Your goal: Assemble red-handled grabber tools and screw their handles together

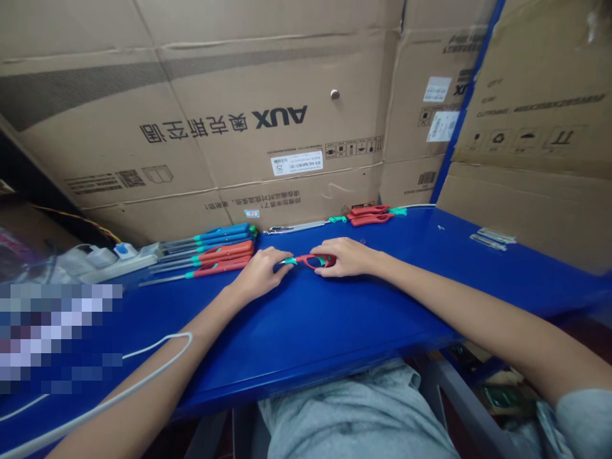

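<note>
A red-handled lighter-like tool [310, 260] with a teal collar lies on the blue table [296, 331] between my hands. My left hand [262, 273] is closed over its front, metal end. My right hand [345, 256] grips its red handle from the right. Both hands rest on the table top.
A row of several similar blue and red tools [210, 254] lies left of my left hand. Two red ones [370, 215] lie by the cardboard wall [268, 121] at the back. A white power strip [112, 260] sits far left; a white cable [143, 376] crosses my left forearm.
</note>
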Motion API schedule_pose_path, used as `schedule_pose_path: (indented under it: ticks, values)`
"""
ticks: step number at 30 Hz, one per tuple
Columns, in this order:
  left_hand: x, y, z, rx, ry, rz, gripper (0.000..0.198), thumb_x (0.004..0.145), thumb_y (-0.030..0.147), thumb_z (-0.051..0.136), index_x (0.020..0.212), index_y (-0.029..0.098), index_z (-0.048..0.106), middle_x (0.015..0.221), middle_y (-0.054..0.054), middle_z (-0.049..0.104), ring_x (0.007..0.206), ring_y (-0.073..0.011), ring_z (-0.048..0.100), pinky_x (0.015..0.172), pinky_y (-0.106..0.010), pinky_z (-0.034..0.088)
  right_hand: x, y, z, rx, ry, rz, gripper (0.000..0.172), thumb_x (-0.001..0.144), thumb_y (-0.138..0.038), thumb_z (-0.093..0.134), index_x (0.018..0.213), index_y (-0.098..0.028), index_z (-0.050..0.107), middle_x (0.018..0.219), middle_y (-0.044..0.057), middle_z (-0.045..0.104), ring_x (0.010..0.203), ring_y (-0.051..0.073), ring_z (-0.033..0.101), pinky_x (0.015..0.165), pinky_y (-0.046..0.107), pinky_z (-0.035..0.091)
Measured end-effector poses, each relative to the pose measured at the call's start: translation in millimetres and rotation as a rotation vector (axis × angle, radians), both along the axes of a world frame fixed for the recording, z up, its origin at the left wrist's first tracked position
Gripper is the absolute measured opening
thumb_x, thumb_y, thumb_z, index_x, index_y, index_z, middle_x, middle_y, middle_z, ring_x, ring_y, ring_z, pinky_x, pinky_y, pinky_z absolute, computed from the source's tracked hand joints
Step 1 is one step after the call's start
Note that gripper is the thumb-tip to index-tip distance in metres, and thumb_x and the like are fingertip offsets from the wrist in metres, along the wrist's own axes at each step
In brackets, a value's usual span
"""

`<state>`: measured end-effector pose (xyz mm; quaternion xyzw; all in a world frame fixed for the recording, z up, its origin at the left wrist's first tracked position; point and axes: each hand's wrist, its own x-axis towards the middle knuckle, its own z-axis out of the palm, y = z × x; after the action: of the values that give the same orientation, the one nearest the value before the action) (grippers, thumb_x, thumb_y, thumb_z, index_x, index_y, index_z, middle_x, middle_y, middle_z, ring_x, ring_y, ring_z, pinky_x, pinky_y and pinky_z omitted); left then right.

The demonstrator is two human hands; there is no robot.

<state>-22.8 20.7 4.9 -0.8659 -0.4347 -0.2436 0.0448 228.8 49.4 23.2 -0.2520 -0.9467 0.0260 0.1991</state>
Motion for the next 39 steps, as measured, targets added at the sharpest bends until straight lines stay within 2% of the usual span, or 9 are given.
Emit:
schedule_pose_path:
  ticks: [19,30,39]
  values:
    - [3.1,-3.0,-0.6,0.018,0.043,-0.032,0.022,0.089,0.024,0.058,0.106,0.018,0.069,0.100,-0.009,0.073,0.089,-0.0228,0.065,0.079,-0.034,0.051,-2.5,0.5,-6.1,0.025,-0.007,0.014,0.027,0.083,-0.037,0.062,0.098,-0.016,0.068,0.079,0.004,0.063,0.069,0.015,0.054,0.065,0.025,0.035]
    - [3.1,-2.9,-3.5,0.074,0.074,-0.060,0.020,0.090,0.024,0.058,0.105,0.016,0.068,0.099,-0.009,0.074,0.088,-0.0225,0.066,0.077,-0.035,0.049,-4.2,-1.7,-5.9,0.021,-0.012,0.033,0.025,0.084,-0.037,0.062,0.095,-0.015,0.068,0.076,0.003,0.061,0.066,0.014,0.051,0.064,0.025,0.034]
    - [4.9,-5.1,-6.7,0.110,0.079,-0.118,0.018,0.092,0.024,0.057,0.103,0.016,0.069,0.096,-0.008,0.074,0.084,-0.0216,0.067,0.077,-0.036,0.048,-5.1,-2.2,-14.0,0.116,0.006,0.084,0.025,0.085,-0.036,0.062,0.094,-0.014,0.069,0.073,0.003,0.060,0.065,0.014,0.051,0.062,0.025,0.034]
